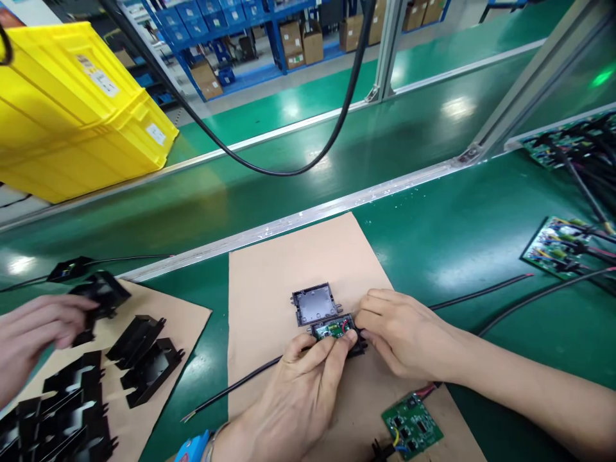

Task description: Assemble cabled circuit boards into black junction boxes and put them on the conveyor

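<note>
Left hand (305,391) holds case (357,348); crate labels (156,134) seem unreadable.

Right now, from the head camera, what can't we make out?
All in the head view:
Near side of the circuit board in the black case: covered by the left hand.
What the right hand pinches, if anything: hidden by its own fingers.
Where the black cable ends near the case: behind the left hand.
Co-worker's hand: arm cut off by the left edge.
Print on the bin label: too small.
</note>
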Demonstrator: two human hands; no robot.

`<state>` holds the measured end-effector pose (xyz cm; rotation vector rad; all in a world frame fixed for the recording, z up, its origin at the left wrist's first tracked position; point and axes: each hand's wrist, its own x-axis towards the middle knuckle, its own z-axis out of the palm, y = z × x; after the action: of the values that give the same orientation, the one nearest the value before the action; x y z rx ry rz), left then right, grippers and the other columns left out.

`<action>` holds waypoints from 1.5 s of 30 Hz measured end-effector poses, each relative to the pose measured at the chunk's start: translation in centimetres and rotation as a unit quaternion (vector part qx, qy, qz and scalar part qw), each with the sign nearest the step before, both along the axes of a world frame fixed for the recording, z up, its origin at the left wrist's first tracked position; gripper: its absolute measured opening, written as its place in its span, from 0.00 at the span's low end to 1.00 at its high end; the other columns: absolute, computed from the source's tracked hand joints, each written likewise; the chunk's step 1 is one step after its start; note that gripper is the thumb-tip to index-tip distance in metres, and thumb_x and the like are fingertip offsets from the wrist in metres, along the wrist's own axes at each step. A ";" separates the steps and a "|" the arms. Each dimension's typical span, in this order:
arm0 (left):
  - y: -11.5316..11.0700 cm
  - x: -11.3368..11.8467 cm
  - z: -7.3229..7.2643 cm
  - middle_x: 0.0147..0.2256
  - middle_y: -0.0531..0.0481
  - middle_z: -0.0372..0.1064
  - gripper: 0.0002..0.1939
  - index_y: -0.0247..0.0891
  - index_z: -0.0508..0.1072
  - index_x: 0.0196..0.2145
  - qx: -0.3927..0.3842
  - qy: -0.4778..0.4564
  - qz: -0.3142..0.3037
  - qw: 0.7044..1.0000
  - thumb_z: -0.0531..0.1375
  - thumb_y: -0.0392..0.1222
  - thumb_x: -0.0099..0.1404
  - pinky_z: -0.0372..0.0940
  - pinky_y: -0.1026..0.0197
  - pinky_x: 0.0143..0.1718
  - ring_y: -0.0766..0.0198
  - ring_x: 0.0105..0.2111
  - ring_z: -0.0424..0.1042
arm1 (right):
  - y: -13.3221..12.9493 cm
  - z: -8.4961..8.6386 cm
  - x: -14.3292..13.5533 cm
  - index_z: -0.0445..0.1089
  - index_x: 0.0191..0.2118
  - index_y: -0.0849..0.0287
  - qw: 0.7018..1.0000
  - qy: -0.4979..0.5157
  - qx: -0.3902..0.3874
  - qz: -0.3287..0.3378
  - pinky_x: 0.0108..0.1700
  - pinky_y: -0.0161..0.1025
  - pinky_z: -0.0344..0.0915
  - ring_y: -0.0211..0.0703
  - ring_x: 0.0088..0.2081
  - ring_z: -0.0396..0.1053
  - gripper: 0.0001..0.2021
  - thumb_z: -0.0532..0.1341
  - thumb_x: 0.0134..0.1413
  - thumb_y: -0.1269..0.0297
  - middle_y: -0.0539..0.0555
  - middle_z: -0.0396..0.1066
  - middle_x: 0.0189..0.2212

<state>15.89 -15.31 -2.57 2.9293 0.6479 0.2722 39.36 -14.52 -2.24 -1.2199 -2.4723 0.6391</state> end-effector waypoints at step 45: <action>-0.1 -0.5 3.7 0.53 0.43 0.63 0.40 0.41 0.58 0.61 -0.341 -0.159 0.117 0.919 0.68 0.54 0.56 0.63 0.53 0.52 0.53 0.50 0.65 | -5.2 3.2 0.7 0.62 0.36 0.56 0.992 -0.020 -0.119 0.021 0.41 0.39 0.63 0.43 0.38 0.67 0.11 0.59 0.46 0.78 0.50 0.68 0.35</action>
<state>15.43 -15.38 1.10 2.0875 0.8332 0.4318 40.02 -19.71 0.93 -1.2779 -2.5162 0.9522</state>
